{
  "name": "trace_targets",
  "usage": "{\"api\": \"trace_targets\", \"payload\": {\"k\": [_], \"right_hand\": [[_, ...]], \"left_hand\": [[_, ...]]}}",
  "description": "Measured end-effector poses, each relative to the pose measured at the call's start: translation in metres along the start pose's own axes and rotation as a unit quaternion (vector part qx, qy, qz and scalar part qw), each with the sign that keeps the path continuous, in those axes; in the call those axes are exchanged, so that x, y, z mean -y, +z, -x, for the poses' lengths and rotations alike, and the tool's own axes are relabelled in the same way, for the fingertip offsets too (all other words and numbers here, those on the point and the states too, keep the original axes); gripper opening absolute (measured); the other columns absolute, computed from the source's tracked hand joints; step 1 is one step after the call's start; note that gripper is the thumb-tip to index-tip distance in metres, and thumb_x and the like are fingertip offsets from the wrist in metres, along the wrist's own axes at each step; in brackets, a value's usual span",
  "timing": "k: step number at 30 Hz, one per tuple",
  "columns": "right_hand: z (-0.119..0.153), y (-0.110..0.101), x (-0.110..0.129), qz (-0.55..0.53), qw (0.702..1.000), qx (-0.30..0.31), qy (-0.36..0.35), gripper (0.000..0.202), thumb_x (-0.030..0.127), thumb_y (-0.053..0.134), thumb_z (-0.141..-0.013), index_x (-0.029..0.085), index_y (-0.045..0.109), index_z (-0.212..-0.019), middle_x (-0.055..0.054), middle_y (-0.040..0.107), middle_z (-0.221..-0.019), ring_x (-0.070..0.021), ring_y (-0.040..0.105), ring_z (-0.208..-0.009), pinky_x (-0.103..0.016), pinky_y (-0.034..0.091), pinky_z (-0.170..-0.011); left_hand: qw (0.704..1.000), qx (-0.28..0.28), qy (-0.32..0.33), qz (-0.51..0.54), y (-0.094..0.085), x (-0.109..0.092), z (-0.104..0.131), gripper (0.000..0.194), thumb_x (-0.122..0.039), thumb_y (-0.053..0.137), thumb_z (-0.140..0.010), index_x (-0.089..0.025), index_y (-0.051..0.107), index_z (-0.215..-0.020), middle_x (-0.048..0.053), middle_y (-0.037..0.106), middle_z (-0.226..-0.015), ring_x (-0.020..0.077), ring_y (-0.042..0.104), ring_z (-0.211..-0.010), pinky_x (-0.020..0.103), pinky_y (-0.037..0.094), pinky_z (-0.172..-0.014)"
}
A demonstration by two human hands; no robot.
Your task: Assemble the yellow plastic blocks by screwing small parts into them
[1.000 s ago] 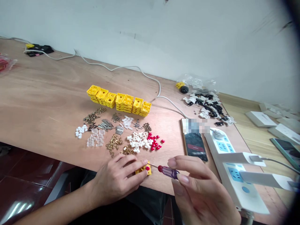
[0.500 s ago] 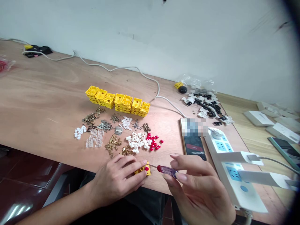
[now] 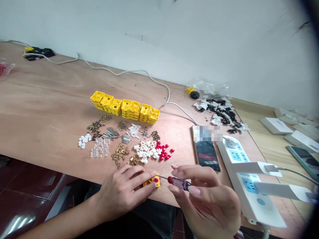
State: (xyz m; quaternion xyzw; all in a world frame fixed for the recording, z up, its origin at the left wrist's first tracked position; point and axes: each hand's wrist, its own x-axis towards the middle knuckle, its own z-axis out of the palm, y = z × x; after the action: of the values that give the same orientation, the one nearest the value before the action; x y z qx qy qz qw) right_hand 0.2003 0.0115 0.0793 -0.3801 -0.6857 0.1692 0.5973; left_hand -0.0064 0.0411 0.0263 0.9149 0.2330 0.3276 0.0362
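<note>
Right fingers [image 3: 206, 194] snug around screwdriver [image 3: 178, 183], apparently

Bare left hand [image 3: 127, 187] and forearm [image 3: 67, 215], bare right hand [image 3: 208, 199], dark clothing [image 3: 152, 219] across the lap

Left hand [image 3: 127, 191]: fingers over the yellow housing [image 3: 157, 183], at the desk [image 3: 62, 132] edge.
Right hand [image 3: 209, 199]: grips the purple screwdriver [image 3: 179, 183] by its handle; shaft directed at the housing.
Red button [image 3: 156, 180]: on the housing, beside the left fingertips.
Loose parts: white plastic pieces [image 3: 147, 150] and red caps [image 3: 163, 151] beyond the hands.
Housing stacks [image 3: 127, 109]: in a row, farther out.
Power strip [image 3: 251, 186]: right of the right hand.
Phone [image 3: 206, 154]: beyond the right hand.
</note>
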Motion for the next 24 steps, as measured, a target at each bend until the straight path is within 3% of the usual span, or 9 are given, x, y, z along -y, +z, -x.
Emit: {"api": "trace_targets", "payload": {"k": [3, 5, 11, 17, 21, 24], "right_hand": [[0.0024, -0.0029, 0.0015, -0.036, 0.998, 0.044, 0.027, 0.046, -0.015, 0.06, -0.08, 0.02, 0.058, -0.11, -0.005, 0.075, -0.114, -0.0185, 0.077, -0.101, -0.037, 0.069, -0.085], [0.0016, -0.0025, 0.0024, -0.041, 0.998, 0.048, 0.025, 0.045, -0.016, 0.06, -0.081, 0.019, 0.059, -0.108, -0.005, 0.077, -0.111, -0.0175, 0.078, -0.098, -0.036, 0.069, -0.087], [-0.0047, 0.0016, 0.0019, -0.011, 0.999, -0.046, -0.002, 0.034, -0.008, 0.078, -0.076, 0.019, 0.064, -0.092, 0.001, 0.072, -0.089, -0.0128, 0.075, -0.08, -0.026, 0.068, -0.073], [0.0014, -0.0024, -0.0005, -0.046, 0.996, 0.055, 0.055, 0.046, -0.013, 0.06, -0.084, 0.022, 0.058, -0.113, -0.005, 0.075, -0.112, -0.0198, 0.077, -0.102, -0.037, 0.07, -0.081], [-0.0021, 0.004, -0.0008, -0.025, 0.999, 0.006, 0.036, 0.044, -0.011, 0.073, -0.077, 0.023, 0.063, -0.102, 0.0, 0.073, -0.095, -0.0154, 0.076, -0.084, -0.032, 0.071, -0.074], [-0.0041, 0.0054, -0.0012, -0.018, 0.999, -0.019, 0.026, 0.041, -0.007, 0.078, -0.075, 0.024, 0.064, -0.099, 0.002, 0.07, -0.088, -0.0134, 0.073, -0.076, -0.034, 0.07, -0.077]], "left_hand": [[1.0, -0.006, -0.003, 0.003, -0.0004, 0.0006, -0.001, 0.018, -0.021, 0.056, -0.105, -0.02, 0.072, -0.113, 0.0, 0.076, -0.121, 0.0213, 0.065, -0.1, 0.034, 0.05, -0.078], [1.0, -0.002, -0.004, 0.005, 0.0002, 0.001, -0.0006, 0.018, -0.021, 0.056, -0.105, -0.02, 0.072, -0.113, 0.0, 0.075, -0.122, 0.0216, 0.065, -0.1, 0.034, 0.05, -0.078], [1.0, 0.004, -0.002, 0.0, 0.0019, 0.0006, 0.0018, 0.018, -0.021, 0.059, -0.103, -0.019, 0.071, -0.116, 0.0, 0.073, -0.128, 0.0223, 0.064, -0.103, 0.035, 0.05, -0.079], [1.0, -0.005, -0.003, 0.004, 0.001, 0.0003, 0.0006, 0.018, -0.022, 0.058, -0.104, -0.021, 0.072, -0.117, -0.001, 0.075, -0.124, 0.0214, 0.065, -0.101, 0.035, 0.051, -0.078], [1.0, 0.0, 0.001, -0.004, 0.0013, 0.0004, 0.0011, 0.019, -0.021, 0.059, -0.104, -0.022, 0.072, -0.117, 0.001, 0.075, -0.123, 0.0207, 0.065, -0.102, 0.034, 0.051, -0.078], [1.0, -0.003, 0.006, -0.011, 0.0015, 0.0005, 0.0012, 0.019, -0.02, 0.058, -0.104, -0.021, 0.072, -0.116, 0.002, 0.075, -0.123, 0.0205, 0.065, -0.102, 0.033, 0.052, -0.078]]}}
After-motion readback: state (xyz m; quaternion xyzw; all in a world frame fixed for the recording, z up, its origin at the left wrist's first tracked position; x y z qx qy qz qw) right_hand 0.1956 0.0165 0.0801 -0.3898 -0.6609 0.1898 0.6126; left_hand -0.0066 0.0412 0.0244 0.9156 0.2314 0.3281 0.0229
